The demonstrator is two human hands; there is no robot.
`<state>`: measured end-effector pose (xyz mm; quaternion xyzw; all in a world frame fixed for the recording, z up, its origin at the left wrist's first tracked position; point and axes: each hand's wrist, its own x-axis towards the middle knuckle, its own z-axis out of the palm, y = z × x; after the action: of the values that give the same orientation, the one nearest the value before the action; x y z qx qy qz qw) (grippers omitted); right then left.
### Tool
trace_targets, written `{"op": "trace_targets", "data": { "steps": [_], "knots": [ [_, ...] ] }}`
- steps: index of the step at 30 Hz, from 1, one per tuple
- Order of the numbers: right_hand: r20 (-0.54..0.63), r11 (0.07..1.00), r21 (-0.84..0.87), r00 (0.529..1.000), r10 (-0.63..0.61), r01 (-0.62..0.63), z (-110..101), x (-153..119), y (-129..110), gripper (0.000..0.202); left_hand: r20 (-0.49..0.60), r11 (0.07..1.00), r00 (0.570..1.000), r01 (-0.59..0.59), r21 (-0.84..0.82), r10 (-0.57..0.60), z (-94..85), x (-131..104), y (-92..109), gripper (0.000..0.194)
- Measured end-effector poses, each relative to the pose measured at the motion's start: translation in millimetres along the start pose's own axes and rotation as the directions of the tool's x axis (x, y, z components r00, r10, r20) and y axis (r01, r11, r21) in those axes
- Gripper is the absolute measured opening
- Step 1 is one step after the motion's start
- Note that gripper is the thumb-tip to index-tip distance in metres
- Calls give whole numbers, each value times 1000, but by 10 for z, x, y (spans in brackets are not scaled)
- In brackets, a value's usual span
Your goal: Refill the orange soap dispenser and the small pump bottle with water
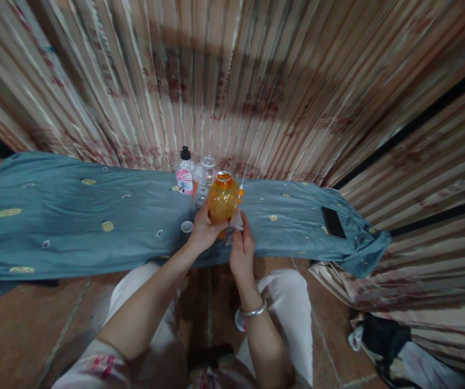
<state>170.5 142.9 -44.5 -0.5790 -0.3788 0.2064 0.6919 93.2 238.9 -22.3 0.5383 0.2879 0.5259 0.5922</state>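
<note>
My left hand (207, 231) is closed round the lower part of a rounded orange see-through jar (223, 201), held up over the front of the cloth-covered table. The jar has an open-looking mouth at its top. My right hand (242, 243) pinches a crumpled white tissue (236, 220) close against the jar's lower right side. Behind the jar stands a clear plastic bottle (207, 172). A bottle with a black cap and pink label (184, 175) is left of it. Near my left wrist lies a small white round lid (187, 227).
A thin white stick with orange parts (241, 192) shows just right of the jar. The teal patterned cloth (70, 216) covers the long table, with a dark phone (333, 222) at its right. Pleated curtains (224, 75) hang behind; dark and white fabric (394, 340) lies on the floor at right.
</note>
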Motion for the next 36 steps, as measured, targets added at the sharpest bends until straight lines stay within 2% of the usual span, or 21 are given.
{"op": "trace_targets", "data": {
  "steps": [2,6,10,12,14,16,17,23,28,32,36],
  "knots": [
    [30,996,42,996,-79,77,-39,164,-205,55,7,1000,1000,18,-20,-18,11,-11,19,71],
    [170,977,55,962,-212,205,-71,544,-579,47,23,996,998,62,-63,-60,13,-28,57,72],
    [265,959,89,922,-283,269,-39,911,-717,42,45,992,995,88,-93,-84,6,-26,92,68],
    [309,976,117,927,-212,184,-8,1066,-702,37,51,990,994,98,-104,-93,6,-21,115,67],
    [343,987,158,938,-45,-10,18,1186,-652,30,52,987,993,112,-119,-107,2,-16,140,68],
    [354,960,185,925,136,-212,25,1254,-572,21,44,981,991,130,-144,-125,-9,-13,164,70],
    [353,943,187,915,197,-275,15,1265,-519,18,36,978,990,137,-158,-133,-16,-11,175,71],
    [345,861,169,847,405,-480,-177,1094,-60,23,16,965,990,143,-221,-143,-44,-20,215,72],
    [370,735,187,740,562,-651,-318,905,288,27,76,960,987,159,-229,-145,-21,-54,261,69],
    [398,625,234,660,637,-745,-411,689,413,32,132,949,980,179,-261,-148,-16,-71,309,66],
    [428,549,313,631,647,-775,-451,362,446,43,180,938,970,210,-276,-164,-35,-75,334,65]
  ]
}}
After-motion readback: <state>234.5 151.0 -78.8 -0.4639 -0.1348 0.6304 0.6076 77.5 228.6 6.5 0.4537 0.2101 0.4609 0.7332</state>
